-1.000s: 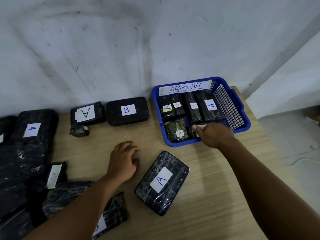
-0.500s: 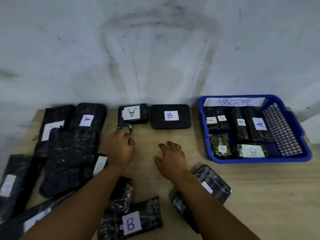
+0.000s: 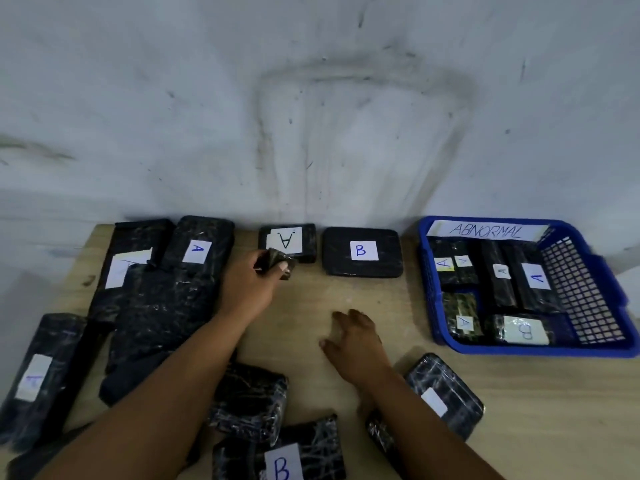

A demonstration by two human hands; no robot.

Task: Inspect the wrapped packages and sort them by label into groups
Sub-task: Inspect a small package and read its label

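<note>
wooden table (image 3: 304,306); small dark shiny-wrapped package (image 3: 276,266) in left hand (image 3: 248,289), right hand (image 3: 356,342) loose

A light wood table (image 3: 304,306) stands against a wall. At 12 o'clock lie an A package (image 3: 298,237) and a B package (image 3: 362,252) side by side. A blue basket (image 3: 602,344) sits at 3 o'clock. Black wrapped packages (image 3: 162,306) crowd 9 o'clock. Another B package (image 3: 311,448) lies at 6 o'clock, and a labelled one (image 3: 446,393) at 5 o'clock.
</note>
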